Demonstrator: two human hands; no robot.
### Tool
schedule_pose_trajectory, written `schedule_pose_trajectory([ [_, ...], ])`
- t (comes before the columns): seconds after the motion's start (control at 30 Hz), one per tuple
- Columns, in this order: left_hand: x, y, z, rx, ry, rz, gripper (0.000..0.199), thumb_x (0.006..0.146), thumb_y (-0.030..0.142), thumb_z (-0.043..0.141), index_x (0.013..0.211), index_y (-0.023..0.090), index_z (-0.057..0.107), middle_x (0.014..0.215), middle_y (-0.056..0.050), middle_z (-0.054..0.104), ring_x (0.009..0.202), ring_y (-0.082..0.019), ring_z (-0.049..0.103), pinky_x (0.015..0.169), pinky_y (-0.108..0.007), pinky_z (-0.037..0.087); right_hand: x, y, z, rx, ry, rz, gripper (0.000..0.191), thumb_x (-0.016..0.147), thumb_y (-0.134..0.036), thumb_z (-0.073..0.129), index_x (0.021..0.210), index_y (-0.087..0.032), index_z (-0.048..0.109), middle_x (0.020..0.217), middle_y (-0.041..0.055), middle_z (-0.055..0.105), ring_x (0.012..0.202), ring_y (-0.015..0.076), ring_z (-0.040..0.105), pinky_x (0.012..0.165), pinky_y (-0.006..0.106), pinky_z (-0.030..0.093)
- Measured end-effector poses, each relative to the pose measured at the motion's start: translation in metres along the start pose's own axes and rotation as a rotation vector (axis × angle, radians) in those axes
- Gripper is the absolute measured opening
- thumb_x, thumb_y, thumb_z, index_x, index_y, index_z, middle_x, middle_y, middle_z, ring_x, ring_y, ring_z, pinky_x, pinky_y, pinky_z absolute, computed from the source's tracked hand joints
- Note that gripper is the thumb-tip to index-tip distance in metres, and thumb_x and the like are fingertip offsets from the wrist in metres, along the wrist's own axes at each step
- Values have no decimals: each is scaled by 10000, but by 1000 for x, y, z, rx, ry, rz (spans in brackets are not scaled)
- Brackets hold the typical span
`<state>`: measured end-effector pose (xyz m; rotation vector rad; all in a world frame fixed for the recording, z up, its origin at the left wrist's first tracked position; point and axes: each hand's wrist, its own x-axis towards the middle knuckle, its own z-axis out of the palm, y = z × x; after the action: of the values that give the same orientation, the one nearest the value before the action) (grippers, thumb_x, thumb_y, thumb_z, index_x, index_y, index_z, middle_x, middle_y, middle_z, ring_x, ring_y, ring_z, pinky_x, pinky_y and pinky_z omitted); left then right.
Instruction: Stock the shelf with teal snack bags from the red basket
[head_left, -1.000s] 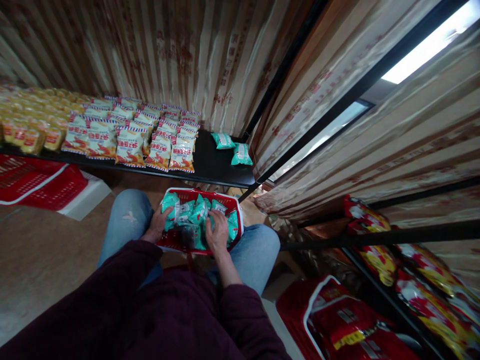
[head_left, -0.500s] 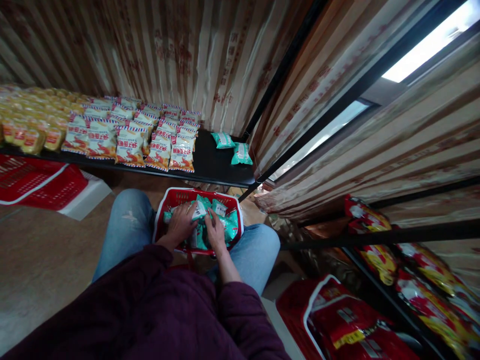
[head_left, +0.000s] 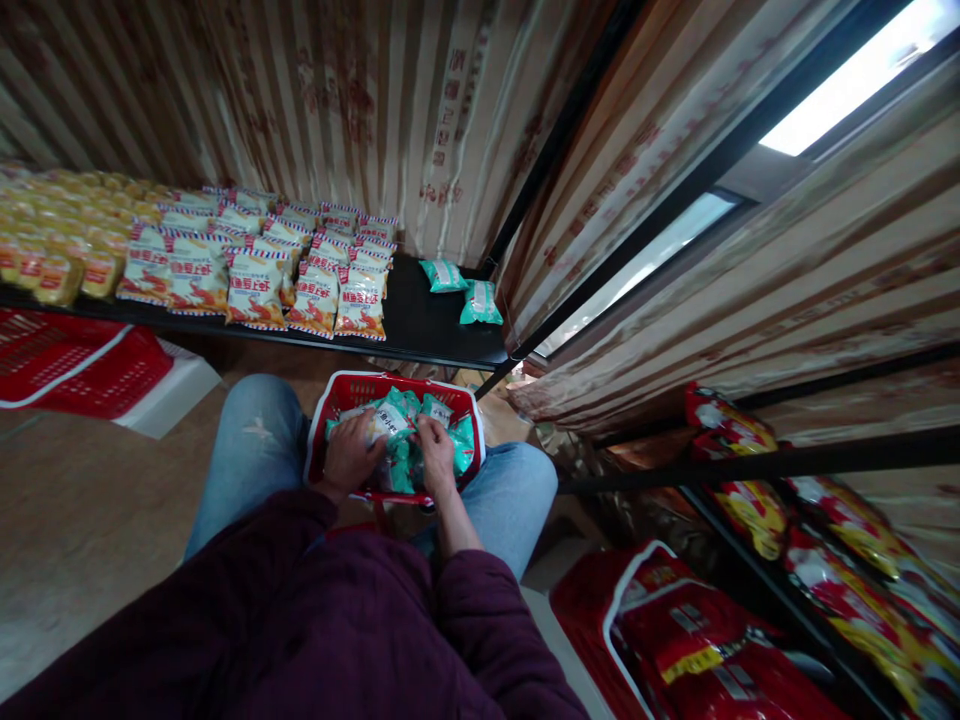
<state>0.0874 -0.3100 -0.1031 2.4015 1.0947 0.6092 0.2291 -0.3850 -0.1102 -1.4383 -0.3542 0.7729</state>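
Between my knees stands a red basket (head_left: 360, 386) with a white rim, holding several teal snack bags (head_left: 462, 440). Over its left part my left hand (head_left: 351, 452) grips one teal and white snack bag (head_left: 389, 417) by its left side. My right hand (head_left: 436, 452) pinches the right end of the same bag, its fingers drawn together. The bag lies label up, above the others in the basket. Parts of both hands' fingertips are hidden against the bags. Two more teal bags (head_left: 481, 302) lie at the right end of the black shelf (head_left: 427, 325).
White and orange snack bags (head_left: 257, 288) stand in rows on the shelf, with yellow packs (head_left: 60, 275) at its left. Another red basket (head_left: 82, 365) is below. To my right are a red basket with red bags (head_left: 697, 640), a black rack bar (head_left: 757, 462) and red-yellow packs (head_left: 750, 500).
The held bag has turned flatter, showing more of its label. My left hand has shifted slightly left and down, and my right hand's fingers have curled in at the bag's end.
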Motion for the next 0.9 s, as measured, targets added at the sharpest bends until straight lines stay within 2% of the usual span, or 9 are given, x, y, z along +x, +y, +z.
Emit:
schedule_pose_trajectory([
  [0.07,4,5,-2,7,9,-59,521,837,417,483,1257,109,472,1153,-165,621,1073,-284,569,938,-408,407,-1,-1,1,36,-43,31,387,679,-472,670,952,-202,622,807,13,647,751,156,606,745,301,511],
  [0.17,9,16,-5,21,36,-118,544,833,427,490,1274,110,461,1139,-163,630,1052,-290,576,916,-396,409,-4,-2,5,77,-106,84,339,653,-489,698,803,-208,582,697,-34,587,672,129,585,742,290,512],
  [0.23,10,24,-6,44,51,-123,551,841,441,478,1280,110,460,1127,-165,631,1041,-296,575,912,-400,402,-6,-1,6,90,-145,102,345,639,-500,710,699,-211,531,642,-53,535,645,116,563,731,275,515],
  [0.33,9,33,-6,40,27,-87,545,864,453,429,1266,89,479,1129,-177,620,1055,-304,560,928,-419,391,-6,-2,6,90,-132,117,363,637,-511,709,685,-215,505,612,-69,496,613,102,533,670,243,514],
  [0.43,7,37,-6,-61,-9,-87,511,894,436,354,1250,97,494,1163,-166,603,1100,-282,539,965,-415,382,-4,-4,4,100,-52,125,347,649,-511,693,723,-210,538,637,-62,515,613,96,530,626,218,504],
  [0.6,11,36,-9,-274,-67,-241,505,868,402,390,1231,71,506,1200,-188,579,1137,-278,526,993,-416,372,1,-5,2,184,41,114,372,607,-457,732,853,-199,624,761,-27,607,674,111,577,690,257,523],
  [0.77,16,34,-7,-553,-81,-461,616,772,428,551,1301,131,444,1194,-162,587,1084,-283,562,912,-421,432,0,-3,1,127,-59,68,455,677,-488,676,1027,-197,648,968,41,689,891,183,640,840,329,508],
  [0.9,17,32,-2,-714,-36,-497,708,721,415,626,1340,163,394,1163,-138,602,1014,-255,593,873,-389,458,-4,-5,0,79,-145,65,588,654,-473,714,1169,-213,601,1126,82,665,1094,237,595,960,400,453],
])
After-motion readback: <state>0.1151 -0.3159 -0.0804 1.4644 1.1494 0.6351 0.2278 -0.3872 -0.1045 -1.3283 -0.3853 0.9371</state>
